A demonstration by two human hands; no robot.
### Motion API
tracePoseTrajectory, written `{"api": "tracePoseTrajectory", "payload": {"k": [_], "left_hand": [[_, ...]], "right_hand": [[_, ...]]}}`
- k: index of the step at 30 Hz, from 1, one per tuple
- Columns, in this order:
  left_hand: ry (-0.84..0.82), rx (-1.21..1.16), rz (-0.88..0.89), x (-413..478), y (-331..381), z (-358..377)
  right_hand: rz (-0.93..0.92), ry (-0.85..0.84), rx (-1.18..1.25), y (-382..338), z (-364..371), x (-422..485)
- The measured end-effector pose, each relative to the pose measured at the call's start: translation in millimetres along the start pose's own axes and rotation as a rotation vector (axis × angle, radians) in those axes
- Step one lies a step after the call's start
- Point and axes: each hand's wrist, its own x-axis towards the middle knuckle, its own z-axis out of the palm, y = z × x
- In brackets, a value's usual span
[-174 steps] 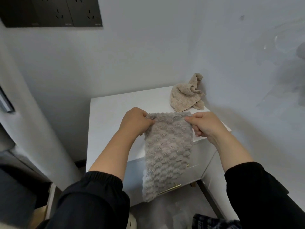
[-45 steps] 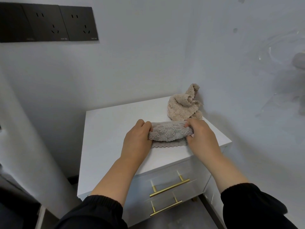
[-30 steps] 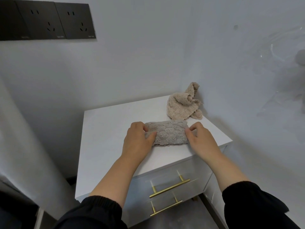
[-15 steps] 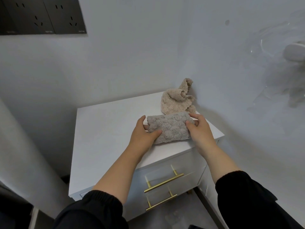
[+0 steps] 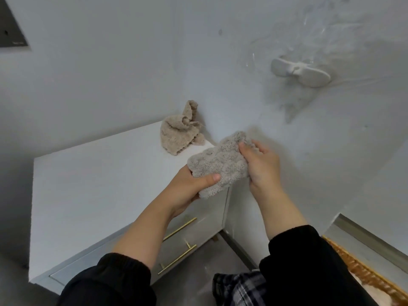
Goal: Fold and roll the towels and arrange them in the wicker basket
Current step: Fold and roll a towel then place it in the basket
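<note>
I hold a rolled grey fluffy towel (image 5: 218,163) in the air over the right front corner of the white cabinet (image 5: 92,186). My left hand (image 5: 192,186) grips its lower left end, thumb across the front. My right hand (image 5: 260,164) grips its upper right end. A crumpled beige towel (image 5: 176,133) lies at the cabinet's back right corner against the wall. The rim of the wicker basket (image 5: 362,270) shows at the lower right, mostly cut off by the frame edge.
The cabinet has two drawers with gold handles (image 5: 178,259). A white wall hook (image 5: 300,72) sticks out of the right wall. A dark socket panel (image 5: 11,29) is at the upper left. The grey floor (image 5: 198,281) lies below, with a plaid trouser leg (image 5: 238,288).
The grey towel was folded and rolled on the cabinet top. Both hands have now lifted the roll off the top and carried it to the right; my view has turned right, revealing the basket.
</note>
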Motion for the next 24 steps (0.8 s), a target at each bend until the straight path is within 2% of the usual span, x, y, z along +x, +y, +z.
{"api": "tracePoseTrajectory", "payload": {"k": [3,5,9,11,14,15,19,21,24], "left_hand": [[-0.023,0.063,0.002,-1,-1,40],[-0.062,0.116,-0.003,-3,-7,67],[-0.147,0.196,-0.034,-7,-14,138],[-0.229,0.213,-0.071,-8,-17,170],[-0.401,0.261,-0.17,-8,-29,211],[-0.407,0.275,-0.201,-7,-34,221],[-0.264,0.228,-0.327,3,-69,260],[-0.213,0.166,-0.388,8,-88,273],[-0.106,0.015,-0.472,17,-125,286]], "right_hand": [[-0.222,0.135,-0.285,-24,-43,-22],[-0.311,0.226,-0.376,-36,-73,-38],[-0.441,0.448,-0.418,-56,-141,-64],[-0.444,0.567,-0.391,-62,-172,-69],[-0.345,0.695,-0.304,-64,-217,-66],[-0.3,0.712,-0.254,-63,-230,-64],[-0.13,0.76,-0.085,-51,-281,-61],[-0.056,0.713,-0.037,-44,-304,-60],[0.167,0.479,0.058,-34,-338,-62]]}}
